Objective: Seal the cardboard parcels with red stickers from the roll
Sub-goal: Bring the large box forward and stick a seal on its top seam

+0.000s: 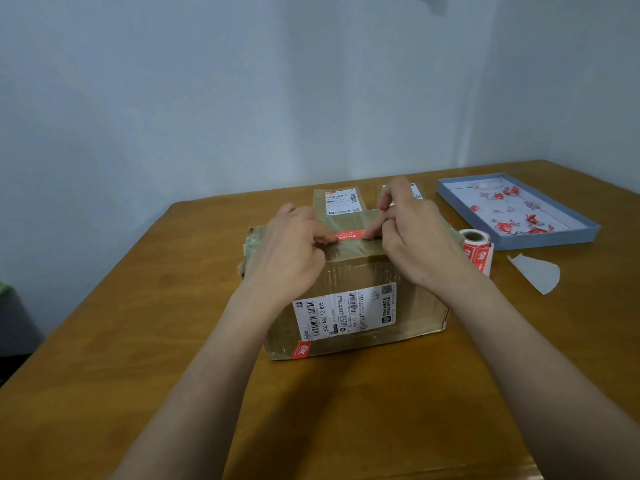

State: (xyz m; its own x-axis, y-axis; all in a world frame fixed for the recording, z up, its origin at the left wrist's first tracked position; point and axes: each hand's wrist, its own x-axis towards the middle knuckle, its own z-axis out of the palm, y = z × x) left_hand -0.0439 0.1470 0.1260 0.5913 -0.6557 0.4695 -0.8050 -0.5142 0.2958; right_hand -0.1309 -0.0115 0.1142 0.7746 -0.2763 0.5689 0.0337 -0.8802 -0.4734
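A taped cardboard parcel (349, 271) with a white shipping label on its near side stands mid-table. A red sticker (350, 234) lies across the seam on its top. My left hand (291, 251) presses the sticker's left end with its fingertips. My right hand (412, 233) presses the right end, fingers curled. Another red sticker (301, 350) sits at the parcel's lower left corner. The sticker roll (477, 249) stands just right of the parcel, partly hidden by my right wrist.
A shallow blue box lid (568, 237) at the right back holds several torn red scraps. A piece of white backing paper (536, 277) lies near the roll. A second labelled parcel (341, 199) sits behind the first. The wooden table (138, 323) meets the wall.
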